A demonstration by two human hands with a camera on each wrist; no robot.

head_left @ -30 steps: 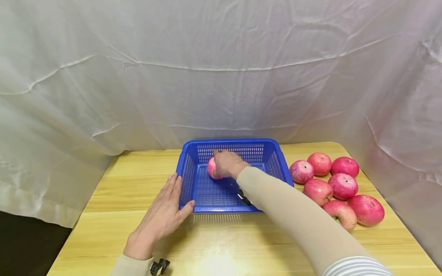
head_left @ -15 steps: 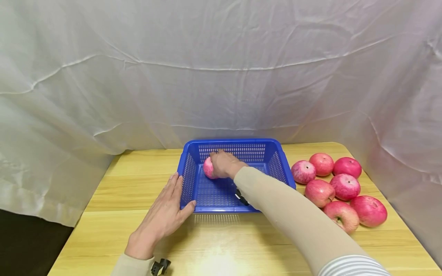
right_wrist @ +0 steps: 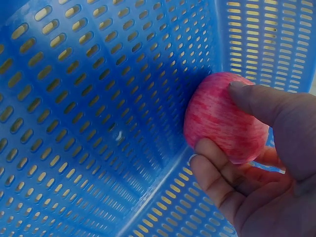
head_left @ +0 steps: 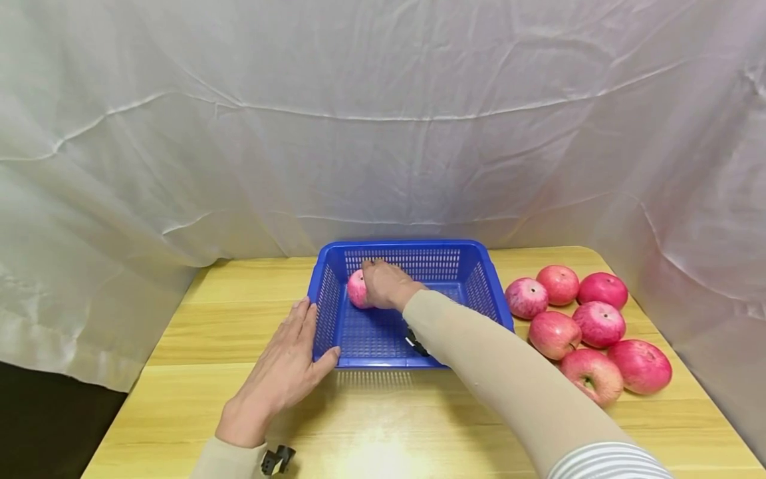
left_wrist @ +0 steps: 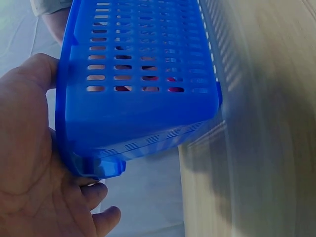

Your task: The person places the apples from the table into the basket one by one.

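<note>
A blue slotted plastic basket (head_left: 383,363) stands on the wooden table, with my right hand (head_left: 387,285) reaching down inside it. That hand grips a pink-red apple (head_left: 357,290) near the basket's back left corner. In the right wrist view, thumb and fingers curl around the apple (right_wrist: 224,118), which sits low against the basket's slotted floor and walls. My left hand (head_left: 281,366) lies along the basket's left rim with straight fingers, thumb at the front left corner. From the left wrist view, its palm (left_wrist: 29,163) faces the rim and outer wall of the basket (left_wrist: 143,108).
Several red apples (head_left: 553,334) lie in a loose group on the table right of the basket, close to my right forearm. A pale cloth (head_left: 383,133) hangs behind and at both sides of the table (head_left: 197,406).
My right hand has moved a little to the left inside the basket with the apple in its grip. My left hand stays at the left rim.
</note>
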